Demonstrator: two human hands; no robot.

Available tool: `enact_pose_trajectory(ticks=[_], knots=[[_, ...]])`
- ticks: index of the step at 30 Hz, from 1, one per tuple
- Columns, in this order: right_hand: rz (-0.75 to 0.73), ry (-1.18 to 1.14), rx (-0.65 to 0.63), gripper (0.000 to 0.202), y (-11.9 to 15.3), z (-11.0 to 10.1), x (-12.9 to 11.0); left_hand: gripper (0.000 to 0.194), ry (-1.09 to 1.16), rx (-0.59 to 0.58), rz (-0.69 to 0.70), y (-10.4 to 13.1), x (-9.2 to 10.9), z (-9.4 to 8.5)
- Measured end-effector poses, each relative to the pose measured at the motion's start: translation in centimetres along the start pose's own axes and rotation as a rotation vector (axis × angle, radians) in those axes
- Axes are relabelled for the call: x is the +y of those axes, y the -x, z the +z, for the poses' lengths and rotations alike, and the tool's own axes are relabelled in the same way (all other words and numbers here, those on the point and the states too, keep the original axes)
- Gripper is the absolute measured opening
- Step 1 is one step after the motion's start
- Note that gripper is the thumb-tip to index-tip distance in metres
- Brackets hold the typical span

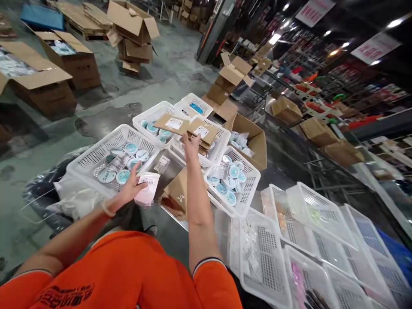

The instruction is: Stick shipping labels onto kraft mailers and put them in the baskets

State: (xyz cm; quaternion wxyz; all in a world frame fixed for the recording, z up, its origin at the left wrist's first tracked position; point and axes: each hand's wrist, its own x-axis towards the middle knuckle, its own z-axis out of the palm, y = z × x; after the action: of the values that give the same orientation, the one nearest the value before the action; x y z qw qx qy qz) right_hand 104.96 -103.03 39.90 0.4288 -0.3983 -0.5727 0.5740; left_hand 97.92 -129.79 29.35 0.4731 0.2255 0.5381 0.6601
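My left hand (130, 187) is at the front edge of the left white basket (85, 161), its fingers spread beside a pale pink packet (147, 189) with a label. Whether the thumb grips that packet is hard to make out. Round blue-and-white tins (122, 176) lie in this basket. My right hand (192, 148) reaches to the near edge of a stack of brown envelopes (207, 130) with white labels, resting on the middle basket. Its fingertips touch the stack. Another labelled envelope (167, 122) lies to the left of it. A small clear packet (162, 164) sits between the baskets.
A right basket (252, 182) holds more round tins, with an open carton (257, 146) behind it. Brown envelopes (178, 193) lie near my body. Stacked white baskets (270, 257) fill the lower right. Cartons (82, 68) stand on the floor at left.
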Motion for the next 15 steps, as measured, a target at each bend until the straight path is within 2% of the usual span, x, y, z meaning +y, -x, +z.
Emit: enact_pose_trajectory(ticks=[2,4,5,7,9,12,15], knots=[[-0.049,0.101,-0.050,0.084,4.1,-1.2,1.2,0.135,0.021,-0.010,0.006,0.0,0.8,0.5],[-0.061,0.172,-0.105,0.063,9.6,-3.2,3.0,0.125,0.024,-0.034,0.003,0.3,1.3,0.9],[-0.030,0.186,-0.131,0.052,12.2,-4.2,4.0,0.117,0.016,-0.050,0.002,0.4,1.4,1.1],[0.084,0.130,-0.212,0.045,16.4,-5.5,5.8,0.099,-0.015,-0.079,0.007,0.7,1.5,1.7],[0.173,0.024,-0.269,0.055,18.8,-6.3,7.1,0.084,-0.044,-0.096,0.017,1.0,1.2,2.3],[0.232,-0.076,-0.327,0.073,20.9,-7.0,8.2,0.074,-0.038,-0.084,-0.003,1.0,0.5,3.2],[0.256,-0.037,-0.385,0.071,23.2,-7.8,9.1,0.063,-0.004,-0.003,-0.103,0.6,-0.3,3.3]])
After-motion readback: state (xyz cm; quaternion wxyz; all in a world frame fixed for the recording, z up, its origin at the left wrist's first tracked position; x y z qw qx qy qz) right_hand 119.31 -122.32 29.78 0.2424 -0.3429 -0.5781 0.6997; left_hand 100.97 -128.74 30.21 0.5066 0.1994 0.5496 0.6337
